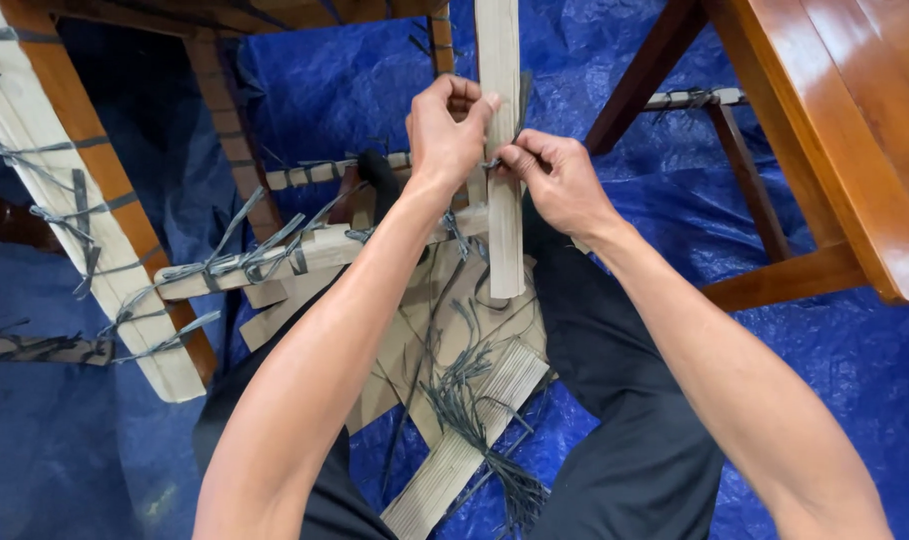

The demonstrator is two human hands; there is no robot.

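Note:
My left hand (447, 130) grips an upright wooden furniture leg wrapped in pale corrugated cardboard (503, 200). My right hand (560, 180) pinches a thin grey plastic strap (495, 163) against that wrapped leg, fingertips touching it just beside my left hand. Both forearms reach forward over my lap. A cardboard-covered crossbar (305, 255) tied with several grey straps runs leftward from the leg.
Loose cardboard strips (465, 440) and a bundle of grey straps (475, 400) lie between my legs on the blue tarp (835, 400). A wrapped frame piece (95, 230) leans at left. A polished brown wooden table (855, 120) stands at right.

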